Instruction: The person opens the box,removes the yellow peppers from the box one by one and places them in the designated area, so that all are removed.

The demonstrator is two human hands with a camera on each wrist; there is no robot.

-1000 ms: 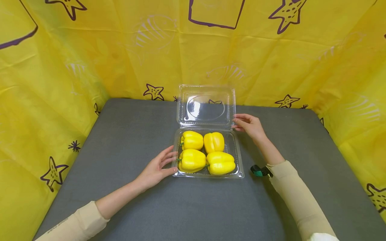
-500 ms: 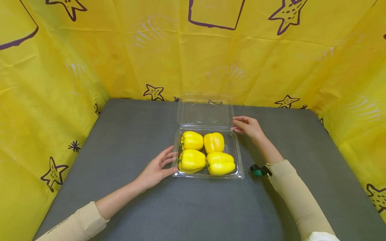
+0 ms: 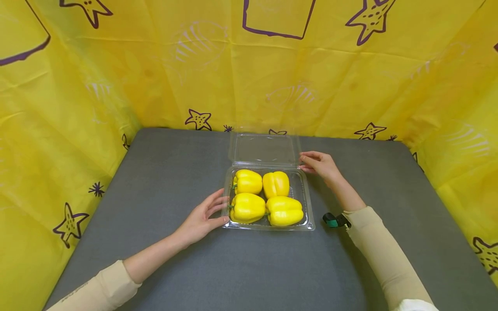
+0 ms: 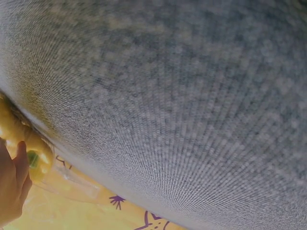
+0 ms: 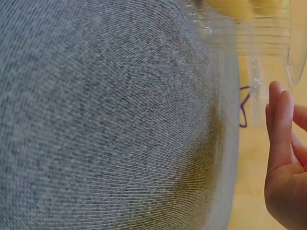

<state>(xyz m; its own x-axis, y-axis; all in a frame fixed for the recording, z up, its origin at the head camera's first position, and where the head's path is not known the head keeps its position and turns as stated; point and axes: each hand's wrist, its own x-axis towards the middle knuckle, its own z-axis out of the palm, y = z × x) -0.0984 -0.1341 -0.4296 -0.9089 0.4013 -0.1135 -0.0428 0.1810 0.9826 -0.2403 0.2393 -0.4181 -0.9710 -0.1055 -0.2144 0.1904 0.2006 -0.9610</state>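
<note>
With the clear lid (image 3: 264, 149) tilted lower than a second ago behind the tray (image 3: 306, 194) of yellow peppers (image 3: 247, 208), lies crosswise — nearer to the relaxed, ungrasping right hand (image 3: 320, 165) by the tray's back right corner than to the straight-fingered left hand (image 3: 200, 216) at its left wall.

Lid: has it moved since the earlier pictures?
Yes: the lid has tipped back, its far edge dropping from well above the table's back edge to nearly level with it.

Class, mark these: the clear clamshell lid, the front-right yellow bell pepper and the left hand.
Clear clamshell lid (image 3: 264, 150), head view: panel's middle.
Front-right yellow bell pepper (image 3: 285, 211), head view: its upper side.
Left hand (image 3: 199, 219), head view: middle of the hand.
</note>
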